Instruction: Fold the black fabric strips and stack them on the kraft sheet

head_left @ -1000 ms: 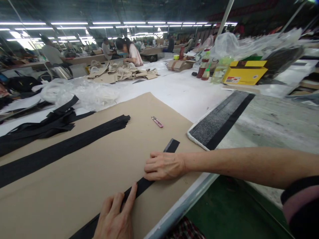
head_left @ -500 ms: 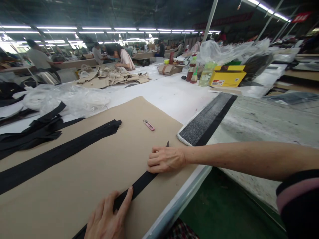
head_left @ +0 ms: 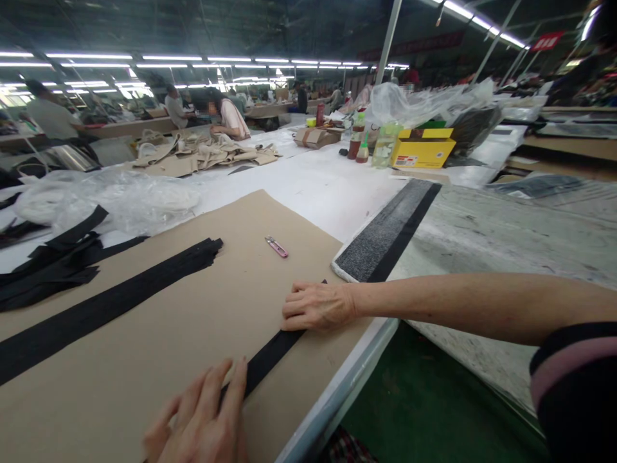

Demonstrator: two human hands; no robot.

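Observation:
A narrow black strip (head_left: 270,357) lies along the near edge of a tan sheet (head_left: 193,321) on the table. My right hand (head_left: 318,307) rests flat on the far end of this strip, fingers curled slightly and pressed down. My left hand (head_left: 202,418) lies flat at the bottom of the view, fingers stretched out over the strip's near part. A longer stack of black strips (head_left: 110,302) runs across the tan sheet to the left. Small pink clippers (head_left: 276,247) lie on the sheet beyond my right hand.
A grey-and-black padded board (head_left: 385,231) lies right of the tan sheet. Loose black strips (head_left: 53,260) and clear plastic bags (head_left: 120,193) sit at left. Bottles (head_left: 357,141) and a yellow box (head_left: 423,149) stand farther back. Other people work at distant tables. The table edge (head_left: 337,392) runs beside green floor.
The view has swung right. My right hand now covers the strip's far end, which showed before. My left hand has slid down and flattened on the strip.

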